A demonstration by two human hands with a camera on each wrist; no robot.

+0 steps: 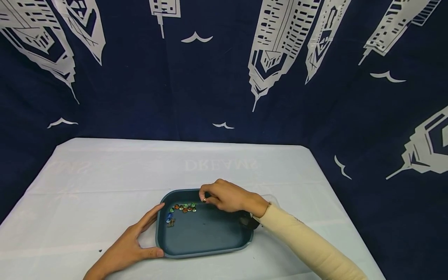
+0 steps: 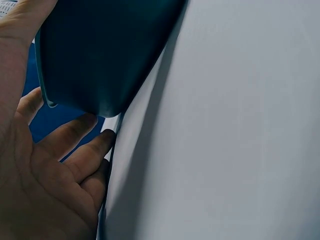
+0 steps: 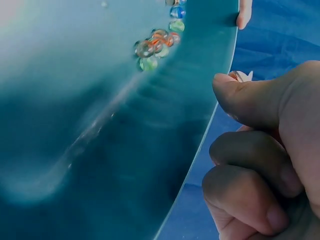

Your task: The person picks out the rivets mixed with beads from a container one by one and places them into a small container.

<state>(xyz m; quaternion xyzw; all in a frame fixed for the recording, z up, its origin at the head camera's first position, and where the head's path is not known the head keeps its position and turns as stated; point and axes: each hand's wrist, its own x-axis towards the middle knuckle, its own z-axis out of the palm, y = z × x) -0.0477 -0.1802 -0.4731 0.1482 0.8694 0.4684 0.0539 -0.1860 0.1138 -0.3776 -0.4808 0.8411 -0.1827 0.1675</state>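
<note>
Our right hand (image 1: 229,196) pinches a small shiny marble (image 1: 204,200) near the far rim of the blue-green rectangular tray (image 1: 210,237), beside multicoloured glass marbles (image 1: 185,210); our left hand (image 1: 127,245), fingers extended, braces it. We judge low, steady handling limits rolling. Faint, inverted "DREAMS" lettering (image 1: 221,165) marks the white cloth-covered tabletop (image 1: 87,210).

In the head view, the word "DREAMS" (image 1: 221,165) can be read on the smooth white fabric cloth (image 1: 133,169). It is set in capitals, in a pale grey tone barely distinguished from the fabric, and is placed on the far part of the cloth, beyond a long straight crease (image 1: 105,192). Its letters appear to be flipped top to bottom. Farther left on the same cloth, a second faint greyish marking (image 1: 74,167), apparently lettering, is too indistinct to be read.
</note>
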